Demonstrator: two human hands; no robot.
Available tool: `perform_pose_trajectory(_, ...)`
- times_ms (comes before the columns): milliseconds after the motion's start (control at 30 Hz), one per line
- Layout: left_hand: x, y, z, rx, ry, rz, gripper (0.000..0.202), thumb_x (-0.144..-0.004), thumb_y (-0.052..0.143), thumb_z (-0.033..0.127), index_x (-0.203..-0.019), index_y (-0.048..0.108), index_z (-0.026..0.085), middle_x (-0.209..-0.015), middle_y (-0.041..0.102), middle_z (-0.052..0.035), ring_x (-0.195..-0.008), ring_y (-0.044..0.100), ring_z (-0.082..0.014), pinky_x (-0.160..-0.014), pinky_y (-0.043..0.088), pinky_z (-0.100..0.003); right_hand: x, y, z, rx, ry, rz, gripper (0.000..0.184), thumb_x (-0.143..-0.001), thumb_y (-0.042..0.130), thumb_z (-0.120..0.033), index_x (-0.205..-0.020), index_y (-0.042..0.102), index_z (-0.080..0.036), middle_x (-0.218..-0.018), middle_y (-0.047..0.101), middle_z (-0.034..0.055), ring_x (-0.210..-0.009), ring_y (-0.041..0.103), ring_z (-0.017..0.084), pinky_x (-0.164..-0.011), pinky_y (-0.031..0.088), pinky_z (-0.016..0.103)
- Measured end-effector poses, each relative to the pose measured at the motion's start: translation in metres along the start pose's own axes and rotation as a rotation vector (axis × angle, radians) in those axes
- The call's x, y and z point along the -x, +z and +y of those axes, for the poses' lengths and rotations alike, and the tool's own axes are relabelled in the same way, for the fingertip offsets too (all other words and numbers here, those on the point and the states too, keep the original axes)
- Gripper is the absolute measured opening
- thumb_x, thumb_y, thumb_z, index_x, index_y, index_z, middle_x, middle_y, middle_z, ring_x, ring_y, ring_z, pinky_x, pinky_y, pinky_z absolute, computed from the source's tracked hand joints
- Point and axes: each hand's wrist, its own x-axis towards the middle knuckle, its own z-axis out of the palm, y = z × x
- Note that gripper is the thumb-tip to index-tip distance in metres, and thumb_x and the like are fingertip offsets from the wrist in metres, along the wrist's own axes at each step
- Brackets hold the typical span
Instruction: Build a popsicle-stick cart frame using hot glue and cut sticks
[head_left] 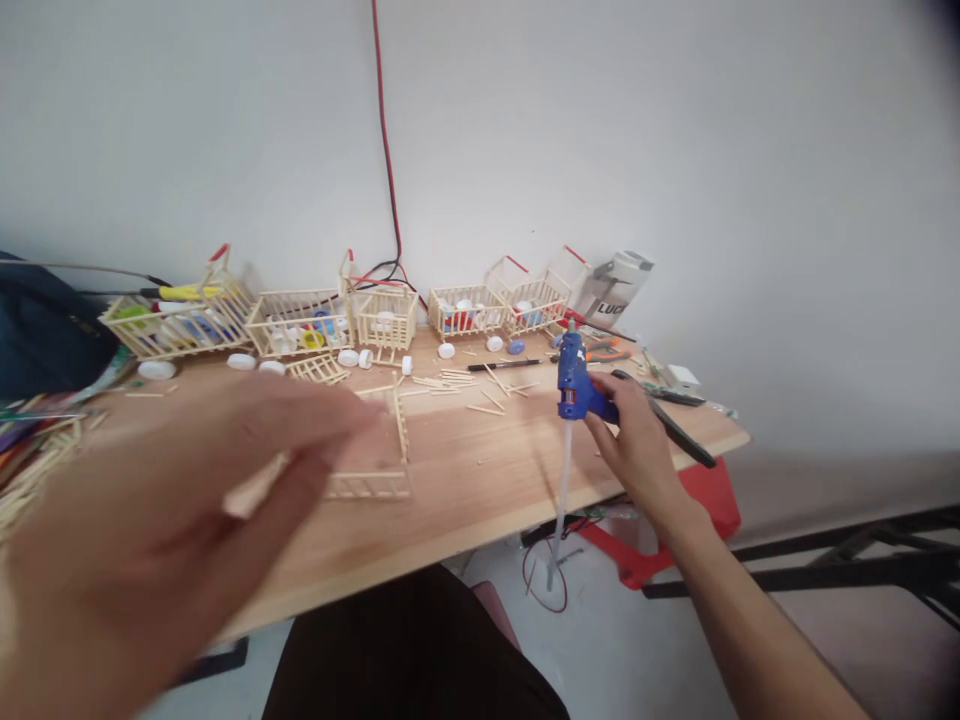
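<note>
Blue glue gun [573,375] is in your right hand [634,440], fingers wrapped round its grip, over the right part of the counter [457,455]. Nozzle points up; a pale glue stick [564,480] hangs out of its lower end, past the near edge of the counter.

Your left hand [165,480] is up close on the near left, blurred, thumb and fingers nearly together; can't tell if you have anything pinched there. Just beyond it lies a light stick frame [403,430], partly hidden by your fingers.

Farther out: loose sticks [454,378] scattered mid-counter, a black pen [504,365] by them, orange-handled pliers [606,352] to the right. Along the far side, a row of small stick carts [296,320], red on the handles, white wheels, several with coloured bits inside. Far right, a tilted box [619,285]; behind, a red-and-black cable [386,130] down the wall.
</note>
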Motion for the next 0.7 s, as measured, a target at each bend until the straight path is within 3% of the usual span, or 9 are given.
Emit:
perform_pose_trajectory(67,0.019,0.029,0.026,0.181,-0.078,-0.019,0.023,-0.087,0.057,0.018,-0.103,0.066,0.032,-0.101,0.070,0.0046,-0.088,0.065,-0.0142,-0.076,0.051,-0.025,0.001,-0.002,-0.016,-0.043,0.014,0.014,0.038,-0.089,0.053,-0.025,-0.125,0.049,-0.017,-0.112,0.059,0.0131,-0.102,0.057,0.025,-0.087,0.048,0.039)
perform_pose_trajectory(133,0.032,0.068,0.044,0.351,-0.223,-0.186,0.023,-0.087,0.056,0.021,-0.108,0.065,0.029,-0.095,0.071,0.0020,-0.075,0.064,-0.0121,-0.067,0.051,-0.023,0.002,-0.003,-0.028,-0.082,0.039,0.016,0.037,-0.087,0.055,-0.025,-0.123,0.050,-0.017,-0.110,0.060,0.0122,-0.099,0.058,0.025,-0.084,0.049,0.037)
perform_pose_trajectory(200,0.038,0.106,0.051,0.498,-0.447,-0.327,0.035,-0.086,0.058,0.026,-0.121,0.060,0.024,-0.100,0.071,-0.0016,-0.067,0.061,-0.0114,-0.061,0.050,-0.024,0.005,-0.003,-0.037,-0.116,0.043,0.014,0.037,-0.087,0.055,-0.025,-0.123,0.049,-0.018,-0.111,0.061,0.0119,-0.100,0.059,0.024,-0.084,0.049,0.036)
perform_pose_trajectory(300,0.035,0.143,0.052,0.659,-0.628,-0.321,0.040,-0.086,0.056,0.029,-0.124,0.058,0.018,-0.107,0.070,-0.0050,-0.070,0.060,-0.0125,-0.065,0.048,-0.025,0.010,-0.001,-0.045,-0.154,0.030,0.007,0.038,-0.087,0.054,-0.025,-0.124,0.047,-0.018,-0.114,0.061,0.0120,-0.101,0.060,0.023,-0.086,0.049,0.036)
perform_pose_trajectory(400,0.028,0.154,0.051,0.795,-0.577,-0.325,0.026,-0.089,0.051,0.032,-0.097,0.069,0.015,-0.086,0.071,-0.0037,-0.075,0.060,-0.0147,-0.069,0.045,-0.025,0.016,0.003,-0.048,-0.185,0.043,-0.005,0.038,-0.086,0.053,-0.026,-0.123,0.046,-0.018,-0.114,0.062,0.0121,-0.101,0.061,0.023,-0.085,0.049,0.035)
perform_pose_trajectory(500,0.024,0.155,0.056,0.827,-0.554,-0.311,0.030,-0.088,0.049,0.031,-0.071,0.067,0.015,-0.073,0.067,-0.0024,-0.069,0.057,-0.0138,-0.067,0.041,-0.024,0.021,0.008,-0.052,-0.195,0.117,-0.025,0.038,-0.083,0.054,-0.026,-0.120,0.045,-0.019,-0.110,0.063,0.0109,-0.095,0.063,0.023,-0.080,0.049,0.035)
perform_pose_trajectory(700,0.027,0.159,0.069,0.998,-0.703,-0.241,0.027,-0.085,0.054,0.036,-0.077,0.064,0.013,-0.062,0.059,0.0010,-0.053,0.043,-0.0085,-0.054,0.033,-0.021,0.024,0.013,-0.067,-0.072,0.323,-0.149,0.037,-0.081,0.055,-0.033,-0.114,0.046,-0.021,-0.085,0.067,0.0057,-0.069,0.065,0.025,-0.059,0.042,0.029)
